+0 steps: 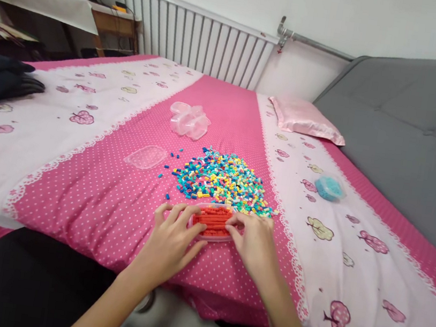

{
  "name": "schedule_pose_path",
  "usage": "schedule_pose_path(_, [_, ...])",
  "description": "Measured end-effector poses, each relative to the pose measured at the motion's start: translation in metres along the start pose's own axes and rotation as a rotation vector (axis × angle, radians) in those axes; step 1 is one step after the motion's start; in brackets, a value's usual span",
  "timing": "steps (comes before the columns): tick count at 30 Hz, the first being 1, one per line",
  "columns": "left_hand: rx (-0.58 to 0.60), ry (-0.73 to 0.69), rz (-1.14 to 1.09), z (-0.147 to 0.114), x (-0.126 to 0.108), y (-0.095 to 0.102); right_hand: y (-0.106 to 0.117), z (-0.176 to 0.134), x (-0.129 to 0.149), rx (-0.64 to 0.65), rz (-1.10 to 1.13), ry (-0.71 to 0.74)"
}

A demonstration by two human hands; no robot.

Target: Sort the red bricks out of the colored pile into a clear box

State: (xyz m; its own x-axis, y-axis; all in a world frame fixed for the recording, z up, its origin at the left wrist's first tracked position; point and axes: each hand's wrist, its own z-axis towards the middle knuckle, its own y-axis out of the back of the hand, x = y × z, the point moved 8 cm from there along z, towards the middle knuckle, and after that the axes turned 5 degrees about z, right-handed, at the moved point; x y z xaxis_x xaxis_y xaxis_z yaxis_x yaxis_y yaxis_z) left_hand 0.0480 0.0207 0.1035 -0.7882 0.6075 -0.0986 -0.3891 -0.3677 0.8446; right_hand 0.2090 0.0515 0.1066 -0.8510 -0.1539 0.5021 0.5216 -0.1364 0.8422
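A small clear plastic box (213,238) sits on the bed in front of me, filled with rows of red building blocks (214,220). My left hand (176,232) grips the box's left end, its fingers behind the rim and its thumb over the blocks. At the right end, my right hand (254,240) has thumb and forefinger pinched on the red blocks; its fingertips partly cover what they hold. Just beyond the box spreads a loose pile of small coloured blocks (224,178), mostly blue, teal, yellow and white.
A clear lid (146,157) lies left of the pile, with several clear empty boxes (190,120) behind it. To the right stands a box of light-blue blocks (328,188). A pink pillow (307,121) and dark folded clothes (0,78) rest on the bed (113,214).
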Motion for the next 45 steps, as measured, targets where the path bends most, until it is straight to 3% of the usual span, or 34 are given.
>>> schedule_pose_path(9, [0.022, -0.001, -0.021, 0.000, 0.003, -0.002, 0.000, 0.007, 0.004, 0.034, -0.053, -0.002])
schedule_pose_path(17, [0.129, -0.090, -0.019, 0.008, -0.006, -0.015, 0.007, 0.011, 0.001, 0.055, -0.039, -0.007])
schedule_pose_path(23, [0.124, -0.083, -0.064, 0.011, -0.005, -0.018, 0.019, -0.003, -0.007, 0.034, 0.018, 0.060])
schedule_pose_path(35, [0.077, -0.090, -0.087, 0.013, -0.005, -0.015, 0.010, -0.012, 0.003, 0.081, -0.033, 0.192])
schedule_pose_path(45, [0.063, -0.098, -0.085, 0.012, -0.004, -0.015, 0.011, -0.016, 0.004, 0.120, -0.060, 0.210])
